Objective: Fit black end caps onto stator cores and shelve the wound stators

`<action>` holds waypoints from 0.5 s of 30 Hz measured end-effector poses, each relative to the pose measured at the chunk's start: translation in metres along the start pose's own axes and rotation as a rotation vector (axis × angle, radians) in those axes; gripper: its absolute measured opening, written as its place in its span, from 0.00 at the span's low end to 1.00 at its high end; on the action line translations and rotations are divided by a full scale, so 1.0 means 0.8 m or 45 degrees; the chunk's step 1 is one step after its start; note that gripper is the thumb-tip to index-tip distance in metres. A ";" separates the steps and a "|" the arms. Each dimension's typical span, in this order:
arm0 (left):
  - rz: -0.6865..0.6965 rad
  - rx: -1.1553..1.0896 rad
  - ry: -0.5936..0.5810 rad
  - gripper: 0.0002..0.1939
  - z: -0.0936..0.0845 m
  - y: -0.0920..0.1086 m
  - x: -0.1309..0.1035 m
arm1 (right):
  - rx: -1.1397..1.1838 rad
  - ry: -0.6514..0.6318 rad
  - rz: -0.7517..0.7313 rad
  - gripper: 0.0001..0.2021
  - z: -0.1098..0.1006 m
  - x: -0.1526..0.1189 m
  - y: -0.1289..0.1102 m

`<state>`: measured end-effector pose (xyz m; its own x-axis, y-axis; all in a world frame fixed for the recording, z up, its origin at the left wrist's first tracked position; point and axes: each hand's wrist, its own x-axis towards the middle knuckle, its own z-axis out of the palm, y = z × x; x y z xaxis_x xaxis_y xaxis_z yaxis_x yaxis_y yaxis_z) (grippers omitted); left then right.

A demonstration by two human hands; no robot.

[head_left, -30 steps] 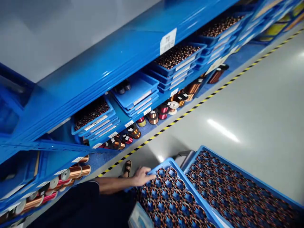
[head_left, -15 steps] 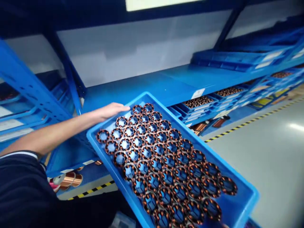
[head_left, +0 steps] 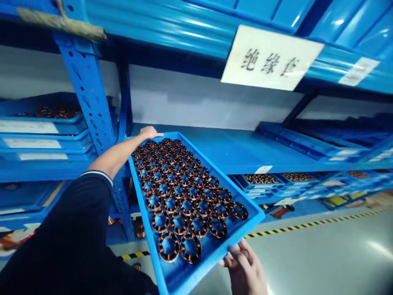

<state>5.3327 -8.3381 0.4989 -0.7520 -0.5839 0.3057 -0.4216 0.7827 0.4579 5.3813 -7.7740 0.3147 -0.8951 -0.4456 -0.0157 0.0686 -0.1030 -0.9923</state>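
A blue plastic tray [head_left: 211, 262] is held between my two hands, its far end at the shelf's front edge. Rows of ring-shaped copper-wound motor stators [head_left: 187, 205] lie flat in it, with bare tray floor at the near right corner. My left hand [head_left: 149, 133] grips the far left corner, thumb along the rim and the other fingers mostly hidden. At the near right end my right hand [head_left: 245, 266] holds the tray's rim, its fingers curled against the outer wall.
The blue shelf board [head_left: 215, 143] lies beyond the tray. A perforated upright [head_left: 89, 94] stands left, beside stacked trays [head_left: 39, 141]. More trays [head_left: 307, 141] sit on the shelf to the right. A sign [head_left: 272, 57] hangs above. Yellow-black tape [head_left: 307, 225] marks the floor.
The tray's far end has moved nearer the shelf, and the tray appears farther from me. My right hand has come into clear view. The camera has tilted up, showing the sign.
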 end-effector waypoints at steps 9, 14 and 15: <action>0.548 -0.194 -0.048 0.18 -0.117 0.046 -0.244 | 0.110 -0.071 0.119 0.17 0.100 0.027 0.025; 0.990 -0.139 0.378 0.09 -0.048 0.039 -0.451 | 0.141 -0.021 0.083 0.23 0.175 0.059 0.008; 0.855 -0.067 0.557 0.12 -0.027 0.033 -0.453 | 0.157 -0.013 0.077 0.25 0.192 0.067 -0.001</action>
<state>5.6049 -8.1100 0.4181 -0.5651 -0.0317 0.8244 0.0832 0.9920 0.0952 5.4012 -7.9341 0.3333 -0.8831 -0.4635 -0.0733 0.1768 -0.1839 -0.9669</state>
